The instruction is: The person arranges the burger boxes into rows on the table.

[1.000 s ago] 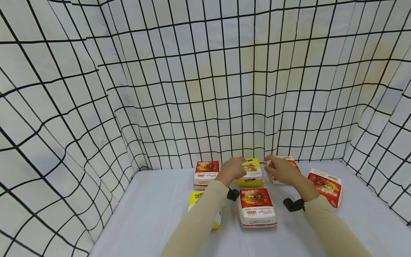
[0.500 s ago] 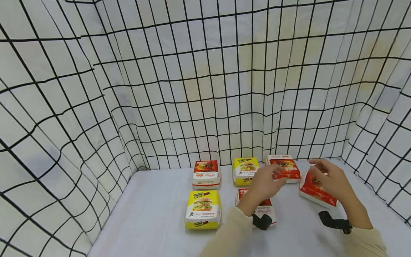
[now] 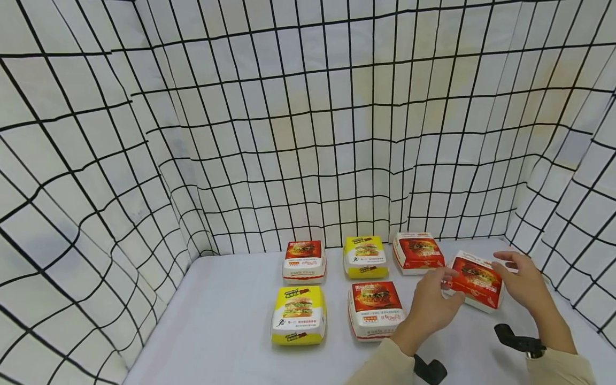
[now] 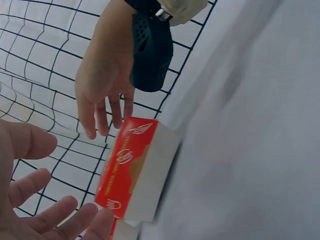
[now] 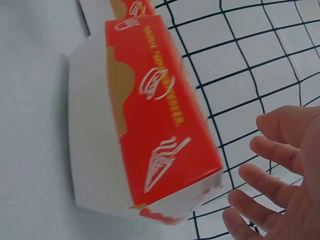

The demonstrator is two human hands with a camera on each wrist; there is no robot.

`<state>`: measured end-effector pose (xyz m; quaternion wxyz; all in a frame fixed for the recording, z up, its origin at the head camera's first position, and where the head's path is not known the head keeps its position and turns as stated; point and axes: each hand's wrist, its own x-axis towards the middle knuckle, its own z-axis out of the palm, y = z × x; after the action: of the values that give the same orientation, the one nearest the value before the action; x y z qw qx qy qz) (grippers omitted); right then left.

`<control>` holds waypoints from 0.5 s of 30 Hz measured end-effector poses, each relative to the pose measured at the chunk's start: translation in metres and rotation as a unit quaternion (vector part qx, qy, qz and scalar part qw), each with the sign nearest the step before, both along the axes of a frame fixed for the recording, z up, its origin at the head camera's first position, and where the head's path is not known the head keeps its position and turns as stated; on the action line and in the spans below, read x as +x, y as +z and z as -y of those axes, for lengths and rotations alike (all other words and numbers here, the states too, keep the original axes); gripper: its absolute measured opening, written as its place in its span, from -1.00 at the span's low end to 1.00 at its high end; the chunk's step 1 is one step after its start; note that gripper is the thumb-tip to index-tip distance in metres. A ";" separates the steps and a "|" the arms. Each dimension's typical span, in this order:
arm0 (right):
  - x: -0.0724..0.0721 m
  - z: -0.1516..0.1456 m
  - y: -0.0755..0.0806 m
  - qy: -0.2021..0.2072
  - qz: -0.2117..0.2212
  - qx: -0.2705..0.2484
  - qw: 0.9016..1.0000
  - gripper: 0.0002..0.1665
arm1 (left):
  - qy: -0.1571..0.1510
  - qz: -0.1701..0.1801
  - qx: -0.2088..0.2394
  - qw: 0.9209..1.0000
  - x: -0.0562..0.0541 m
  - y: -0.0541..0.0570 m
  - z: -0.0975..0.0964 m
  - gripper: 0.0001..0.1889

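A red-and-white burger box (image 3: 476,279) sits turned at an angle at the right end of the back row. My left hand (image 3: 430,302) is by its left side with the fingers spread; whether a fingertip touches the box I cannot tell. On the other side, my right hand (image 3: 522,280) is near the box's right edge, its fingers loosely bent. The left wrist view has both hands, left (image 4: 42,200) and right (image 4: 107,75), about the box (image 4: 132,170). In the right wrist view the fingers (image 5: 265,182) show apart from the red side of the box (image 5: 162,110).
Behind stand a red box (image 3: 418,252), a yellow box (image 3: 366,256) and another red box (image 3: 304,262). In front are a yellow box (image 3: 298,315) and a red box (image 3: 375,310). White cloth walls with a black grid (image 3: 337,133) enclose the white table (image 3: 226,321).
Both hands have moved right, from around the back yellow box and back red box to either side of the rightmost red box. The view has shifted slightly.
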<state>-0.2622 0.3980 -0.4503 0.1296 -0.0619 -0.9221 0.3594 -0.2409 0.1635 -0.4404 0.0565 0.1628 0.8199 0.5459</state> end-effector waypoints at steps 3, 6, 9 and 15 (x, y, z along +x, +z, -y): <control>-0.003 -0.005 -0.006 0.001 0.025 -0.010 1.000 -0.27 | 0.016 0.017 -0.015 1.000 -0.001 -0.013 -0.013 -0.53; -0.007 -0.010 -0.010 0.002 0.054 -0.017 0.998 -0.19 | 0.026 0.019 -0.030 0.999 -0.004 -0.024 -0.022 -0.46; -0.009 -0.014 -0.013 0.012 0.078 -0.023 0.997 -0.11 | 0.029 0.016 -0.037 0.999 -0.007 -0.032 -0.026 -0.40; -0.008 -0.019 -0.017 0.040 0.101 -0.018 0.994 -0.11 | 0.026 0.028 -0.072 0.997 -0.009 -0.041 -0.033 -0.30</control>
<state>-0.2702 0.4167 -0.4674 0.0206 -0.0629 -0.9256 0.3727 -0.2501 0.1961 -0.4811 0.0769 0.1220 0.8591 0.4910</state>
